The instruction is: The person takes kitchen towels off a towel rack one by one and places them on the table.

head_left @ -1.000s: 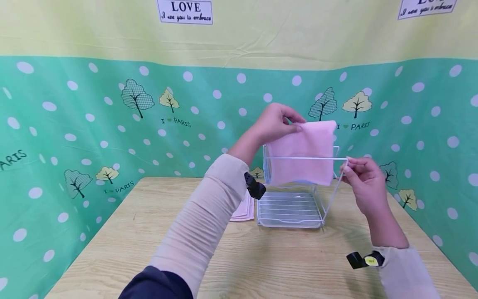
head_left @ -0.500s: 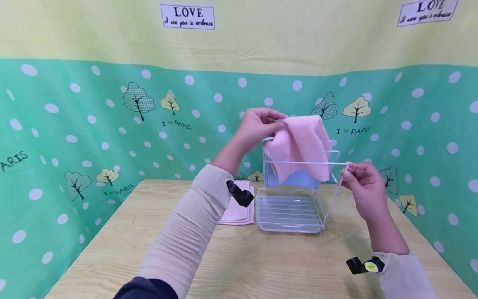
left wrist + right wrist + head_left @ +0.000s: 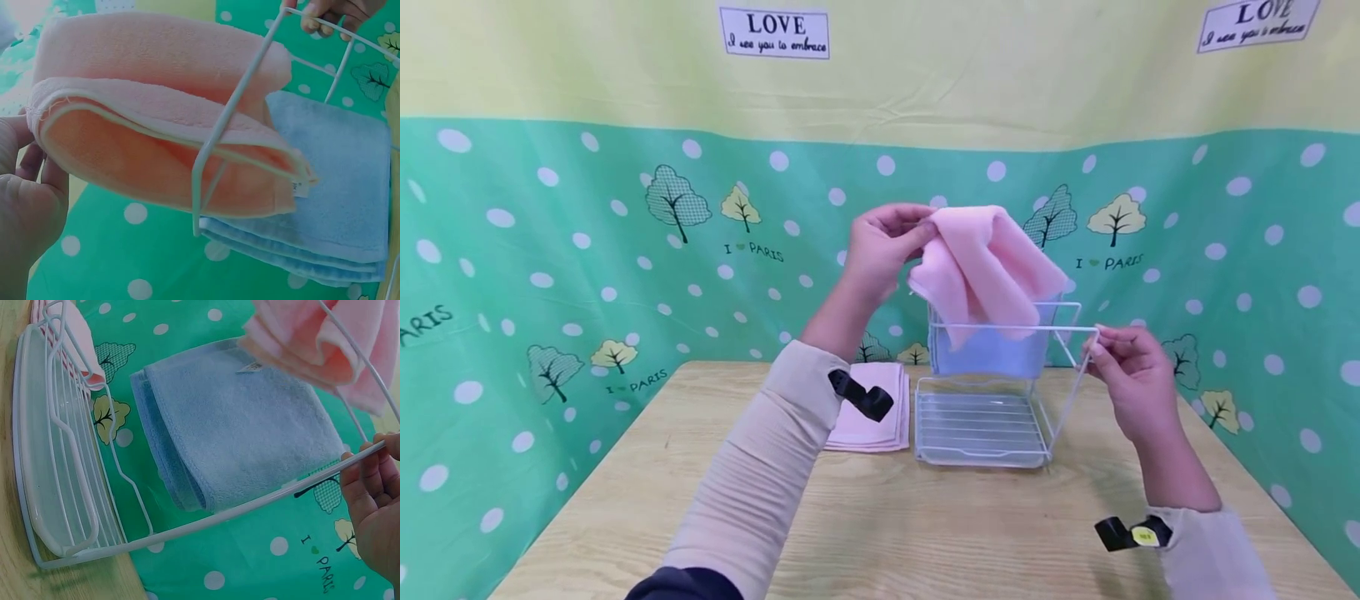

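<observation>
My left hand (image 3: pixel 880 250) pinches a pink towel (image 3: pixel 973 250) by its left edge above a white wire rack (image 3: pixel 1015 328). Folded over and bunched, the towel droops towards the rack's top rail, as the left wrist view shows with the pink cloth (image 3: pixel 156 50) looped open. Behind it hangs a folded blue towel (image 3: pixel 985 354) on the rack's upper part, its layers visible in the right wrist view (image 3: pixel 231 431). My right hand (image 3: pixel 1131 375) grips the rack's upper right corner between thumb and fingers. Part of the blue towel is covered by the pink one.
A stack of folded pink towels (image 3: pixel 868 421) lies on the wooden table (image 3: pixel 880 517), left of the rack. At the rack's base sits a translucent tray (image 3: pixel 985 458) under a wire grid. A green and yellow printed curtain (image 3: pixel 820 208) surrounds the table.
The pink towel, hanging flat at the rack's front a second ago, has been lifted up and left by my left hand and bunched. More of the blue towel shows. The right hand keeps its grip.
</observation>
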`<move>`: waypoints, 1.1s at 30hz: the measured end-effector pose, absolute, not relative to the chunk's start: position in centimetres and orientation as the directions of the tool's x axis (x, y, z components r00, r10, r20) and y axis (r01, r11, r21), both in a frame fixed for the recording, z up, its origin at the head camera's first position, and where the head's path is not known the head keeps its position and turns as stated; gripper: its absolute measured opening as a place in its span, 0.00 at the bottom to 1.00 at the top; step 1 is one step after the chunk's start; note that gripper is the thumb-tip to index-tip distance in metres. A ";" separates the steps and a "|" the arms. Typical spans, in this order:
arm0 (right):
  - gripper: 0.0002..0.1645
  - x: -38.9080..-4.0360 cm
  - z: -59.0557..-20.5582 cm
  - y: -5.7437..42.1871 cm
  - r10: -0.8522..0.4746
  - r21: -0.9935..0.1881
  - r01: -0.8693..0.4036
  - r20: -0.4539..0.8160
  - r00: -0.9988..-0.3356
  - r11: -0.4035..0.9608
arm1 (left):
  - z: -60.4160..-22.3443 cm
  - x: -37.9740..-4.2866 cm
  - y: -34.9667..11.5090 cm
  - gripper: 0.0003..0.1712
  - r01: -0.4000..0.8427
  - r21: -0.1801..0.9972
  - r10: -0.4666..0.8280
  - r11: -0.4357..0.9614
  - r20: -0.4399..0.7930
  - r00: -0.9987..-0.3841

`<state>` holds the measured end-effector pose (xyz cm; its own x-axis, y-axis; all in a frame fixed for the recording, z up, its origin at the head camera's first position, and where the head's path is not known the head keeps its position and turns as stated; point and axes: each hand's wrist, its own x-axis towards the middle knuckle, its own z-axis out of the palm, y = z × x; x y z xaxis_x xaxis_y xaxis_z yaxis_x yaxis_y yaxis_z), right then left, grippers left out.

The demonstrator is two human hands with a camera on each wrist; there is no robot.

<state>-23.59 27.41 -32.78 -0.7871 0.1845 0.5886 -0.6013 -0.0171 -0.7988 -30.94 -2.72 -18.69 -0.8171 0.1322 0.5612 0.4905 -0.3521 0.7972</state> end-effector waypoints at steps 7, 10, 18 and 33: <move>0.16 -23.7 -32.9 27.5 0.184 -0.804 -0.595 0.587 -0.789 0.010 | -18.8 -30.7 -4.2 0.15 0.479 0.710 0.040 -0.517 0.579 -0.815; 0.15 -23.8 -32.9 27.5 0.177 -0.802 -0.598 0.589 -0.788 0.008 | -18.8 -30.6 -4.9 0.18 0.486 0.673 -0.004 -0.558 0.583 -0.812; 0.15 -24.0 -33.0 27.6 0.166 -0.784 -0.621 0.610 -0.775 -0.020 | -19.4 -30.4 -6.6 0.21 0.505 0.635 -0.067 -0.585 0.582 -0.810; 0.13 -23.7 -32.9 27.4 0.171 -0.782 -0.623 0.612 -0.772 -0.014 | -20.2 -30.3 -8.5 0.23 0.536 0.589 -0.100 -0.606 0.611 -0.785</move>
